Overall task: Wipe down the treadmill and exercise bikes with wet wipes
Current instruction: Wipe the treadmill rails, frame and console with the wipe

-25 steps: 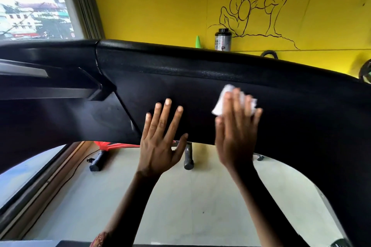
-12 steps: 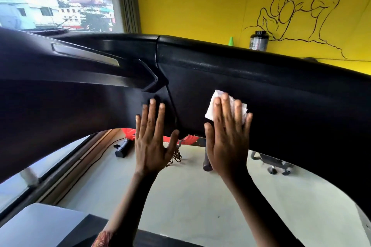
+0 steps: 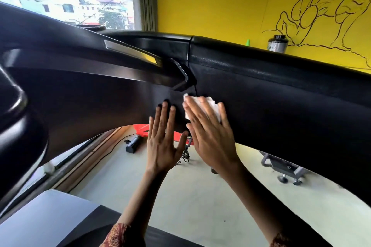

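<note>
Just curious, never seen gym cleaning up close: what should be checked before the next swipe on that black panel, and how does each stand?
1. White wipe under right hand, pressed flat on black panel: ok.
2. Left hand flat on panel, bracing: ok.
3. Leftward path free: not ok, left hand lies right beside the wipe.
4. Wipe reaches the seam: ok.
5. Wipe wet enough: cannot tell.

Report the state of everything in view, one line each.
left hand: open, fingers straight, flat on the treadmill panel
right hand: fingers straight, pressing the wet wipe onto the panel
wet wipe: crumpled, pinned under the right fingers beside the panel seam
treadmill panel: black, both hands touching it
jar: upright behind the panel, cap on
</note>
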Available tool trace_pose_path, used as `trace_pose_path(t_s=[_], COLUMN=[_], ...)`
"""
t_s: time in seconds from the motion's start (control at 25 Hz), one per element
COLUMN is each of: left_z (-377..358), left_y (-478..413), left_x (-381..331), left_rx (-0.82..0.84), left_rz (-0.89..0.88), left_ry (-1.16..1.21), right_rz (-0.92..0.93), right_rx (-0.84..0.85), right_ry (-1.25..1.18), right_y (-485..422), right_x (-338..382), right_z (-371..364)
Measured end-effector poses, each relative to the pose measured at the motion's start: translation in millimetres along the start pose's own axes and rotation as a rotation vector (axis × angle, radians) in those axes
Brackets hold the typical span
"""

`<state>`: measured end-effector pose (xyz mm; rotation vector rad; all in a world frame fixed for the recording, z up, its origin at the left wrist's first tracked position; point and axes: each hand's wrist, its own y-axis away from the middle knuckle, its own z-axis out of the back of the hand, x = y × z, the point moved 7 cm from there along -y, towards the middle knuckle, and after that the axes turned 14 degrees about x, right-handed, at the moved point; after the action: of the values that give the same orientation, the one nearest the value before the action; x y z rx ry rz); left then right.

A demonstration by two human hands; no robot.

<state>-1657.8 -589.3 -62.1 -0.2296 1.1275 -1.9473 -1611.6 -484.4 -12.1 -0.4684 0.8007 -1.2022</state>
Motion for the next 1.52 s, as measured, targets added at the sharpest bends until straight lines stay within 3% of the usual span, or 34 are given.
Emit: trace_pose_path(t_s=[0.12, 0.28, 0.32, 0.44, 0.6, 0.8, 0.92, 1.0, 1.12, 1.2, 1.36, 1.4, 1.52], left_z=[-0.7, -2.3, -4.8, -12.2, -16.9, -18.5, -19.2, -21.1, -22.0, -24.1, -26.8, -27.7, -35.2], left_y=[0.4, -0.4, -0.4, -3.0, -13.7, -34.9, -43.8, -46.3, -50.4, -53.5, -53.9, -54.0, -53.1], left_x=[-0.1, -13.4, -20.0, -39.5, -65.6, -100.9, -121.6, -134.8, -154.2, -167.9, -184.0, -187.3, -199.0], left_rx=[0.007, -0.016, -0.018, -0.012, -0.007, -0.047, -0.078, -0.079, -0.091, -0.098, -0.105, -0.104, -0.103], left_rz=[-0.016, -0.039, -0.071, -0.152, -0.232, -0.270, -0.318, -0.370, -0.405, -0.431, -0.461, -0.467, -0.496], left_ry=[0.006, -0.016, -0.024, -0.027, -0.053, -0.037, -0.028, -0.041, -0.021, 0.000, 0.009, 0.014, 0.008], right_rz=[0.120, -0.195, -0.219, -0.062, -0.312, -0.181, -0.544, -0.669, -0.333, -0.272, -0.838, -0.881, -0.546], right_rx=[0.001, -0.112, -0.116, -0.057, -0.075, -0.110, -0.204, -0.195, -0.063, -0.067, -0.299, -0.312, -0.169], right_ry=[0.032, -0.028, -0.033, -0.008, 0.019, 0.063, 0.057, -0.007, -0.033, 0.036, -0.118, -0.172, -0.122], right_y=[-15.4, 12.7, 25.8, 61.1, 99.4, 73.8, 93.7, 120.9, 111.4, 100.4, 145.6, 153.9, 146.1], right_x=[0.4, -47.6, -50.3, -49.2, -91.3, -98.6, -154.4, -157.5, -120.3, -134.8, -213.6, -213.9, -179.8], right_z=[4.8, 18.7, 15.6, -1.8, -2.8, 21.8, 40.2, 31.8, 20.8, 33.1, 53.9, 50.6, 34.8])
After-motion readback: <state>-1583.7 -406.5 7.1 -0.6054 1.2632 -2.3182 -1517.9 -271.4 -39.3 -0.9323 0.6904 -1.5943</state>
